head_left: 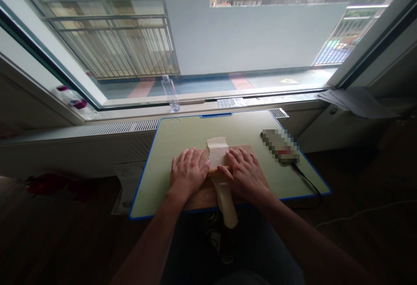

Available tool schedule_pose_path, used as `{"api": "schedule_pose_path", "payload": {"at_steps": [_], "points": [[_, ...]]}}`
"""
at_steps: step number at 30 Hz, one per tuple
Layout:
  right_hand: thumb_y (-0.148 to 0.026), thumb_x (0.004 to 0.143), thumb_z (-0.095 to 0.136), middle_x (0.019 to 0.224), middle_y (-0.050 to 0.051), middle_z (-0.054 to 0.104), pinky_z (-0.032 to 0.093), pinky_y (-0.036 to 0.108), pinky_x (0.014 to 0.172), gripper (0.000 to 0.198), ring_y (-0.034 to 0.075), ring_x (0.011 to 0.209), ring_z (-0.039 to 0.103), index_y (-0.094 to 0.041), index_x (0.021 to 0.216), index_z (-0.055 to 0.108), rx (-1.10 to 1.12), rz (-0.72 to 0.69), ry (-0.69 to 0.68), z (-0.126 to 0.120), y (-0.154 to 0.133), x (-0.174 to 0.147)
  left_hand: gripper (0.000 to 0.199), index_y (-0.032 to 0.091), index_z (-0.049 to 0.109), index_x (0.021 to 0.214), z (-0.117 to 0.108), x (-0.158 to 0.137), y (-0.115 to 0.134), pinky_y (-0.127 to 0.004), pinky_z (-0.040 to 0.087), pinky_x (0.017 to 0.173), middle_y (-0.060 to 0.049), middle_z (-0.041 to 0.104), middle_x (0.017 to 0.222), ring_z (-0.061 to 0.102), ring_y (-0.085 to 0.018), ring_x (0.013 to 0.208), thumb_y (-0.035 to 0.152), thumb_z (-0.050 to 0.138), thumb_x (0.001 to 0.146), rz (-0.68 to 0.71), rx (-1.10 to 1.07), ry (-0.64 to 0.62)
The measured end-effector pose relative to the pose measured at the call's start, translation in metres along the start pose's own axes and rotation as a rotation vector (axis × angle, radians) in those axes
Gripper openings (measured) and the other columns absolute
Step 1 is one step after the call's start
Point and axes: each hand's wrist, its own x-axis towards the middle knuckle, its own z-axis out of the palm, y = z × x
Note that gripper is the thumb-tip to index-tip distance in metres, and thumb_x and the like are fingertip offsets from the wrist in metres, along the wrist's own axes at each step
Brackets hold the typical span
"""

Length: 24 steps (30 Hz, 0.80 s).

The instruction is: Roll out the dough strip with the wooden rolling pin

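Note:
A long, flat strip of pale dough runs over a brown wooden board, and its near end hangs down past the table's front edge. Crossing the dough is a rolling pin, mostly hidden beneath my palms. My left hand lies flat at the pin's left side, fingers stretched forward over the board. On the right side, my right hand rests palm down with fingers extended, its thumb reaching inward over the dough. Neither hand's fingers wrap round the pin.
The small green table has a blue rim. A blurred-out phone-like device with a black cable lies to the right. A clear bottle stands on the windowsill, another bottle farther left. Papers lie at the right.

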Motion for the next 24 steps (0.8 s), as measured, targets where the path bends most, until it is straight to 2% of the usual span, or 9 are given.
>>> {"api": "schedule_pose_path", "payload": {"at_steps": [6,13,19,24], "points": [[-0.067,0.111,0.037,0.171,0.011,0.048,0.020,0.055,0.130,0.074,0.034,0.159,0.037,-0.019,0.165,0.049,0.015,-0.014,0.028,0.008,0.002,-0.024,0.057,0.032,0.061,0.156,0.000,-0.025,0.004,-0.063,0.033,0.131,-0.006,0.050,0.171,0.043,-0.034,0.159,0.056,0.044,0.107,-0.002,-0.006,0.004],[-0.062,0.111,0.043,0.169,0.013,0.050,0.016,0.057,0.131,0.071,0.035,0.157,0.040,-0.017,0.166,0.048,0.024,-0.051,0.122,0.016,0.004,-0.044,0.053,0.033,0.065,0.152,0.006,-0.043,0.003,-0.064,0.037,0.127,-0.006,0.054,0.168,0.050,-0.035,0.155,0.054,0.045,0.108,0.068,-0.010,0.118],[-0.062,0.112,0.041,0.169,0.012,0.050,0.020,0.057,0.130,0.069,0.035,0.158,0.039,-0.019,0.166,0.049,0.002,-0.025,0.075,0.012,0.002,-0.031,0.057,0.031,0.062,0.156,0.005,-0.028,0.002,-0.065,0.035,0.128,-0.007,0.051,0.170,0.046,-0.035,0.157,0.056,0.044,0.108,0.034,-0.003,0.049],[-0.061,0.112,0.037,0.170,0.012,0.049,0.022,0.055,0.130,0.069,0.035,0.160,0.036,-0.019,0.166,0.050,-0.012,0.007,0.006,0.004,0.000,-0.008,0.059,0.030,0.060,0.157,0.005,-0.004,-0.001,-0.060,0.034,0.130,-0.008,0.053,0.169,0.045,-0.034,0.157,0.057,0.043,0.108,0.018,-0.005,0.007]]}}
